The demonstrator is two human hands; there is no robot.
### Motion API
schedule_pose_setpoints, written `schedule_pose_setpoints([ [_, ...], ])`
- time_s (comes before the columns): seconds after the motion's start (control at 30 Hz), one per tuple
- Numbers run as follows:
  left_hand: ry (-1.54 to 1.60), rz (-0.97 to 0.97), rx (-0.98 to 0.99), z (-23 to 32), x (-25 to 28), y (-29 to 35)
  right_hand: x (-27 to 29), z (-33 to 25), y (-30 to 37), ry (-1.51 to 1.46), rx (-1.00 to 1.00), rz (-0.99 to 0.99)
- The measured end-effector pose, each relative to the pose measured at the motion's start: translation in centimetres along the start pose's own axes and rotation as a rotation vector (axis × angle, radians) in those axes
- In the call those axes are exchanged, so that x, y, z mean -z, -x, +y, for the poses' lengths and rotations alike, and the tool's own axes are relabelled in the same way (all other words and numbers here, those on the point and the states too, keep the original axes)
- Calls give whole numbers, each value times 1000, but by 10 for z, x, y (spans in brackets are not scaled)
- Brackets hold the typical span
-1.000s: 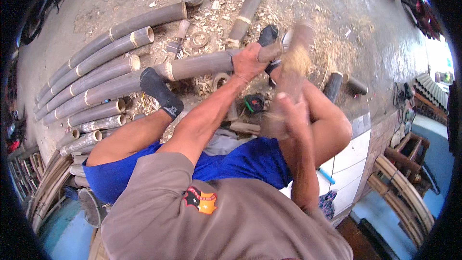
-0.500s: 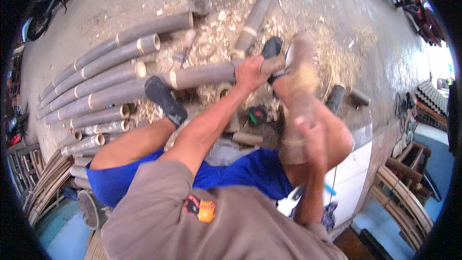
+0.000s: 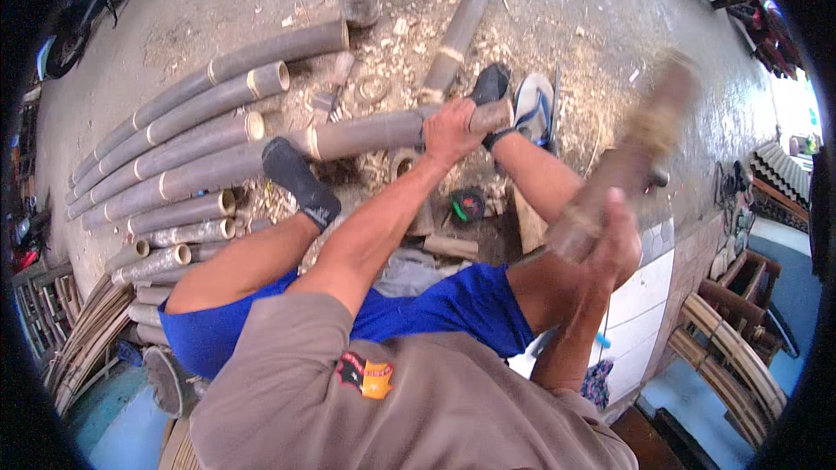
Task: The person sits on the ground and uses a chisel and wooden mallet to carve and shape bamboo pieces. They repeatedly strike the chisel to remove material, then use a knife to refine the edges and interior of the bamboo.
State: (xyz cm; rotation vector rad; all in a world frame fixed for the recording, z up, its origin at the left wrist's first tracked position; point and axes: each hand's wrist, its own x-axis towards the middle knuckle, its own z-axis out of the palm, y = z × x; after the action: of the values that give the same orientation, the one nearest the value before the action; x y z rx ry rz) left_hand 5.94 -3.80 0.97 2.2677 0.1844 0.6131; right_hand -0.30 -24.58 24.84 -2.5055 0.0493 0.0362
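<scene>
**Little room is showing for a slip**

On the floor (image 3: 601, 0), a row of bamboo poles (image 3: 283, 48) is spreading toward the left edge, and a long pole (image 3: 370, 135) is lying alongside it, reaching into the middle. My bent right leg (image 3: 549, 178) is sitting nearer the white-tiled edge. Over its knee, a thick bamboo length (image 3: 620, 161) is showing blurred. My right grip (image 3: 614, 248) is clamping its near end; a loose hold there could be letting it twist free, and a wide stroke could be catching my knee or shin. My left sock (image 3: 300, 183) is overlapping the long pole in view, so a rolling pole could be pinching my toes. My left grip (image 3: 448, 132) is closing tightly around a short brown end (image 3: 495, 117) at the pole's tip; whether that is the pole's own wood or a separate piece, I cannot tell. If the thick bamboo length is dropping off line, those knuckles could be taking the knock. Pale chips (image 3: 383, 61) are littering the floor, perhaps making any pole skid.
</scene>
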Motion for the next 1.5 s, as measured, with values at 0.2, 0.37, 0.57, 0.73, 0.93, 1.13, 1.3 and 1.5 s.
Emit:
schedule_pose_setpoints([
  [0.2, -29, -54, 31, 16, 11, -15, -74, 32, 15, -572, -73, -362],
  [0.37, 3, -85, 64, 13, 16, -9, -20, -4, 21, -809, -339, -266],
  [0.57, 62, -40, 141, 18, 11, -6, -11, -29, 17, -857, -261, 2],
  [0.73, 6, 173, 641, 47, 10, -58, -12, -25, 14, -888, -310, -71],
  [0.93, 627, 708, 346, -22, 83, -189, -32, -28, 11, -1077, -241, -87],
  [1.13, 941, 786, 424, -137, 147, -249, -79, 38, -13, -865, -259, -116],
  [1.3, 862, 778, 459, -197, 127, -281, -101, 34, -23, -784, -226, -88],
  [1.5, 909, 779, 413, -237, 101, -289, -95, 37, -18, -874, -318, -155],
])
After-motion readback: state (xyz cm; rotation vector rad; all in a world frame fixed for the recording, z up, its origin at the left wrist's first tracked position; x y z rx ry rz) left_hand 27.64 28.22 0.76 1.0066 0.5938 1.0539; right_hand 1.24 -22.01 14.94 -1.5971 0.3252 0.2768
